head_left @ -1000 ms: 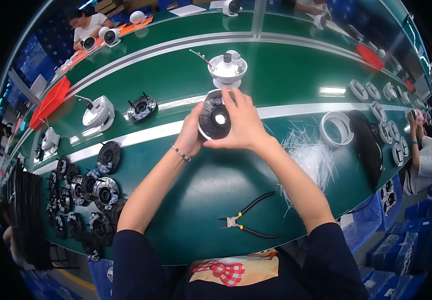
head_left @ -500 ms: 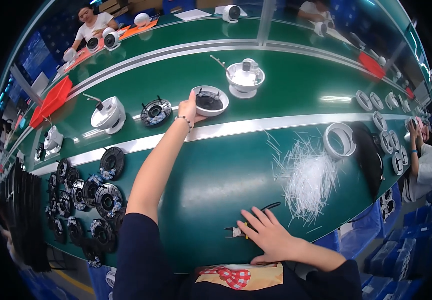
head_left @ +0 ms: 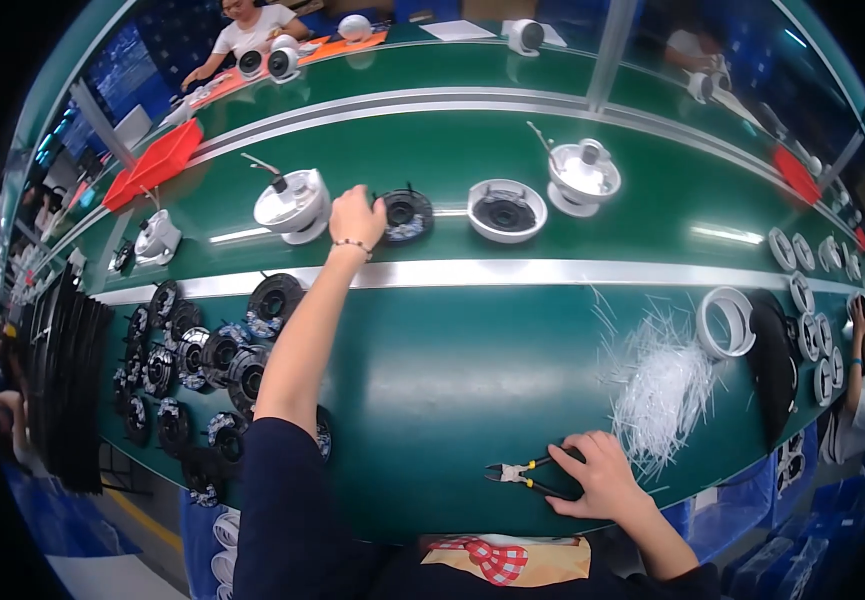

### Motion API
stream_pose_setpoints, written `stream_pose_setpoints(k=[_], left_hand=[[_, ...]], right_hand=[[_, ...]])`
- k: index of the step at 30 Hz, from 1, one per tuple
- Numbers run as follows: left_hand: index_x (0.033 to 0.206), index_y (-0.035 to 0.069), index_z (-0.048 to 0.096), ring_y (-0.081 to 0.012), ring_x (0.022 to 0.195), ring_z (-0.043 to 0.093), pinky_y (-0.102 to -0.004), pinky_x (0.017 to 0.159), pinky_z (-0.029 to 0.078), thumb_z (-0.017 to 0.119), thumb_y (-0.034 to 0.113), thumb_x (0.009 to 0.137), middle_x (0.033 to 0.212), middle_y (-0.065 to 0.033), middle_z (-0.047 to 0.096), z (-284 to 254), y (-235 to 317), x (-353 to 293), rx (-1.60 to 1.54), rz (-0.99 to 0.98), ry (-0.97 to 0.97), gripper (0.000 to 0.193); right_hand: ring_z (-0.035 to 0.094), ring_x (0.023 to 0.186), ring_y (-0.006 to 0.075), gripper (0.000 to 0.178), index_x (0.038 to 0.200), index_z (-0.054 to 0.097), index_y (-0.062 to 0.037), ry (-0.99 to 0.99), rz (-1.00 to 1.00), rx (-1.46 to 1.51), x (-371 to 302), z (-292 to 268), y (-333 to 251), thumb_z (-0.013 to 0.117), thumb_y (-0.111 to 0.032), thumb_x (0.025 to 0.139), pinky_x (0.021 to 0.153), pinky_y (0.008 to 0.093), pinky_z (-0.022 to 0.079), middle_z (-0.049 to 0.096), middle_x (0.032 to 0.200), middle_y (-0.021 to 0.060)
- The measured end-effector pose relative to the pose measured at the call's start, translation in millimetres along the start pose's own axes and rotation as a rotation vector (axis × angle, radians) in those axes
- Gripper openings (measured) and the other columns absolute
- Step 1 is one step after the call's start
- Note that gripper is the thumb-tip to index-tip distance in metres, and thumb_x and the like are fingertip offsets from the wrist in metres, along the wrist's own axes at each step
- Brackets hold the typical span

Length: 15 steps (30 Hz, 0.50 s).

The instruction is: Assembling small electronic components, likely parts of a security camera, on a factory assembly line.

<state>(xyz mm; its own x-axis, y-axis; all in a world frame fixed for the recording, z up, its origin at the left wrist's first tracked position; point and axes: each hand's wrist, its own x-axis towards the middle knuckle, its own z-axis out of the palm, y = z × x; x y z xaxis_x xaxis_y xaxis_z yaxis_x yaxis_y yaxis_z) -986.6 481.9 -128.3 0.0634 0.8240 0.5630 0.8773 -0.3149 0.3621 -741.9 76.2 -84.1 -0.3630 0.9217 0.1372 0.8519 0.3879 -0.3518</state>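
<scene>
My left hand [head_left: 357, 218] is stretched out over the green belt, between a white domed housing [head_left: 292, 207] on its left and a black ring-shaped part with a circuit board [head_left: 405, 214] on its right. The thumb side is at the ring part's left edge; its fingertips are hidden. A white bowl-shaped cover [head_left: 507, 212] with a black insert rests on the belt further right. Near the front edge of the table, my right hand [head_left: 600, 478] closes round the yellow-and-black handles of side cutters [head_left: 517, 472], their jaws pointing left.
Several black ring parts [head_left: 192, 358] crowd the table's left. Clipped white plastic strips [head_left: 662, 390] lie in a heap at right, beside a white ring [head_left: 724, 323] and a black curved part [head_left: 770, 360]. Another white housing [head_left: 583, 178] stands on the belt. Red trays [head_left: 157, 165] and co-workers are beyond.
My left hand has let go of the white bowl-shaped cover and moved left to the black ring part. The right hand has gone from fingers spread to closing on the side cutters. The view has shifted.
</scene>
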Motion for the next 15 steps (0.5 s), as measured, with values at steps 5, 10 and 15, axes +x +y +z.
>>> stream_pose_setpoints(k=[5, 10, 15], left_hand=[[0.079, 0.006, 0.062, -0.0275, 0.076, 0.058, -0.0355, 0.072, 0.045, 0.055, 0.011, 0.073, 0.081, -0.0103, 0.062, -63.0, -5.8, 35.4, -0.157, 0.281, 0.424, 0.01], [0.084, 0.007, 0.062, -0.0273, 0.08, 0.057, -0.0362, 0.072, 0.045, 0.057, 0.01, 0.071, 0.087, -0.0095, 0.061, -99.3, -106.4, 61.1, 0.005, 0.082, 0.311, 0.014], [0.087, 0.008, 0.063, -0.0281, 0.084, 0.058, -0.0364, 0.076, 0.046, 0.062, 0.021, 0.073, 0.088, -0.011, 0.062, -102.2, -136.7, 51.9, 0.013, 0.015, -0.019, 0.019]], right_hand=[[0.046, 0.076, 0.0238, 0.053, 0.095, 0.06, -0.0046, 0.039, -0.005, 0.022, -2.6, 7.6, 4.7, 0.071, -0.03, 0.05, 0.068, 0.0333, 0.036, 0.048, 0.085, 0.0072], [0.052, 0.07, 0.017, 0.048, 0.09, 0.062, -0.002, 0.186, 0.247, 0.557, -4.5, 8.9, 9.8, 0.077, -0.023, 0.05, 0.062, 0.0269, 0.045, 0.052, 0.081, 0.0063], [0.054, 0.071, 0.0174, 0.045, 0.101, 0.054, 0.0027, 0.38, 0.045, 0.891, 76.4, -22.8, 54.7, 0.066, -0.019, 0.064, 0.058, 0.0236, 0.045, 0.048, 0.088, 0.01]])
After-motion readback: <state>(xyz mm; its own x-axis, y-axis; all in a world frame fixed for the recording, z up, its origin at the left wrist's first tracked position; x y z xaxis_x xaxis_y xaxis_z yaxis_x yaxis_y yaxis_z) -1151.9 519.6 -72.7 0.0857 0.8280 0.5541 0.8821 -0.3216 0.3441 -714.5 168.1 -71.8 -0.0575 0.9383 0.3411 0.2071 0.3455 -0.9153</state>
